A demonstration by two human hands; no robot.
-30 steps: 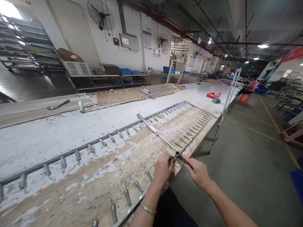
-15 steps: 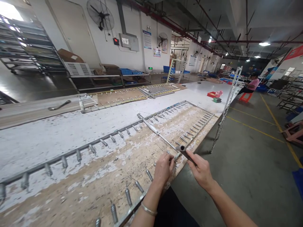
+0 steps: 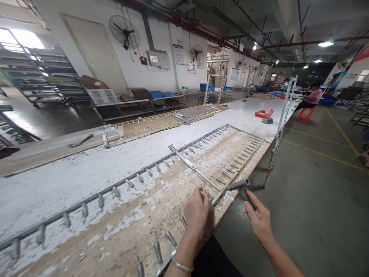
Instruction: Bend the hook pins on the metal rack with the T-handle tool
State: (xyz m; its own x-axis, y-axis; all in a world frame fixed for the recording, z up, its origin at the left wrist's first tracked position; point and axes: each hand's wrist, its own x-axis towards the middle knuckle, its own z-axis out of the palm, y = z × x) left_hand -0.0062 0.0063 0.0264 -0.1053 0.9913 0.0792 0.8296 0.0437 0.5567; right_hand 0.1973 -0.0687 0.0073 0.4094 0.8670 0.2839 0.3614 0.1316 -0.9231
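At the flaking bench (image 3: pixel 103 171), the right hand (image 3: pixel 261 221) gripped a hammer-like tool (image 3: pixel 238 185), which needed keeping clear of the left hand (image 3: pixel 196 209), curled, its grasp unclear.

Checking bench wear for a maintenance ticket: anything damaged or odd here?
Yes: the tabletop looks worn, its white surface patchy, with brown showing through inside the metal frame. Dark specks lie scattered near the left hand, like debris.
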